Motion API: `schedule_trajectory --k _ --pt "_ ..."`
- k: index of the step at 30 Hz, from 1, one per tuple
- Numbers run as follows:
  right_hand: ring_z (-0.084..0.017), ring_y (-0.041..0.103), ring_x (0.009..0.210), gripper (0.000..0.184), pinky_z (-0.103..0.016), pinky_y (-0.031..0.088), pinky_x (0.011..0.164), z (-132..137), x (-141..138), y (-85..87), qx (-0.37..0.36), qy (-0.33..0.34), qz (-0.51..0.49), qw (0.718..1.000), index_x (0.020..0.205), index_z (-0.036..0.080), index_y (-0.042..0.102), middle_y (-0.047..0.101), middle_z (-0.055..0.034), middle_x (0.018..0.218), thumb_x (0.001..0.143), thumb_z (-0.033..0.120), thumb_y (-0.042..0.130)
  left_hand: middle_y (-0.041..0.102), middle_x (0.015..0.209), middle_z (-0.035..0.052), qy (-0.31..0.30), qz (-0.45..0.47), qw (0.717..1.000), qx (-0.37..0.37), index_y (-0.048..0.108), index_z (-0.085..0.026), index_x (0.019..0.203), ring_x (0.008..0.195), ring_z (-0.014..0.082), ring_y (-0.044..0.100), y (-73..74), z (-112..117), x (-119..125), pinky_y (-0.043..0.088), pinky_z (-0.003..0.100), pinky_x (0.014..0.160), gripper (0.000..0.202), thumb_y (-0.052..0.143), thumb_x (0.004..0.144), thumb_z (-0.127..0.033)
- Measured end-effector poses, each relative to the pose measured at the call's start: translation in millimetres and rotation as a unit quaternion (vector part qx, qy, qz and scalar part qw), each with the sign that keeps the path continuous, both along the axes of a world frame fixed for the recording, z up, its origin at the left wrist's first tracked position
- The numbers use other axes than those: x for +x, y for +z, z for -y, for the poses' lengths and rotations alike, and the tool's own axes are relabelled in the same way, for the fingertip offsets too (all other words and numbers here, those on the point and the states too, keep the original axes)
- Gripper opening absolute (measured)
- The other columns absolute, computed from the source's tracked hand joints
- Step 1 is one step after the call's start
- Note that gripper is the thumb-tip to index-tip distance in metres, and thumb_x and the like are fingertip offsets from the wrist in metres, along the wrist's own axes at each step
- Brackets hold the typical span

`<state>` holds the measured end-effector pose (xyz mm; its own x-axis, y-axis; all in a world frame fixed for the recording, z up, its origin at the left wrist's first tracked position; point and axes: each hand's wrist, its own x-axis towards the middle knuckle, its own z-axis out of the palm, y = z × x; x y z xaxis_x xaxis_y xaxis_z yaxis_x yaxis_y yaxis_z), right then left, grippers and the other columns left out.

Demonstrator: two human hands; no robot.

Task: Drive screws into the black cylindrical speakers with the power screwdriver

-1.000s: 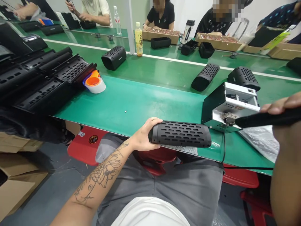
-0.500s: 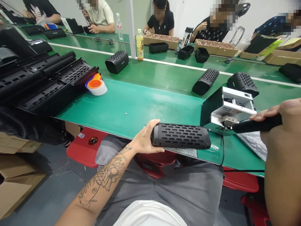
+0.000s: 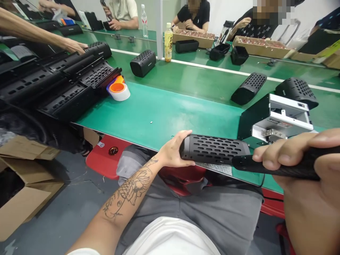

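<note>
At the near edge of the green workbench (image 3: 164, 113), my left hand (image 3: 174, 152) clasps one end of a perforated black speaker shell (image 3: 215, 149), pinning it flat on its side. My right hand (image 3: 292, 156) is wrapped tight round a black handheld tool (image 3: 265, 167), its tip right at the shell's other end, whether touching I cannot tell. The step looks like working that end; next, a steady shell and a squarely placed tip. A metal fixture box (image 3: 276, 118) sits just behind

Bright, even overhead light; soft glare on green tabletop (image 3: 170, 109) far edge. Wide-angle bending at frame edges, right hand (image 3: 300, 159) blurred.
</note>
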<state>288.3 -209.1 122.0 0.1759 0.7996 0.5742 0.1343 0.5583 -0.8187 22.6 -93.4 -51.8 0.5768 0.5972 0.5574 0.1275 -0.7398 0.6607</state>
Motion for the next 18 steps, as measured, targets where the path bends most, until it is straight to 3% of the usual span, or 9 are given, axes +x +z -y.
schedule_trajectory --k 6,18 --pt "-0.027 0.063 0.061 0.02 -0.053 0.061 0.054 -14 -12 0.8 0.014 0.045 0.007 0.999 0.102 0.024 0.074 0.061 -0.0046 0.073 0.093 0.037 0.086 0.049 0.164 0.022 0.0 0.004 1.0 -0.016 0.027 -0.024 0.172 0.153 0.0414 0.055 0.8 1 1 0.052 0.056 0.126 0.123 0.095 0.076 -0.06" --pt "-0.023 0.063 0.056 0.029 -0.046 0.061 0.051 -36 -18 0.3 -0.005 0.054 0.015 0.998 0.088 0.019 0.067 0.062 -0.0015 0.068 0.09 0.036 0.09 0.053 0.159 0.0205 -0.005 0.016 1.0 -0.018 0.031 -0.025 0.169 0.147 0.0409 0.06 -2.1 0 2 0.054 0.058 0.123 0.121 0.097 0.073 -0.058"
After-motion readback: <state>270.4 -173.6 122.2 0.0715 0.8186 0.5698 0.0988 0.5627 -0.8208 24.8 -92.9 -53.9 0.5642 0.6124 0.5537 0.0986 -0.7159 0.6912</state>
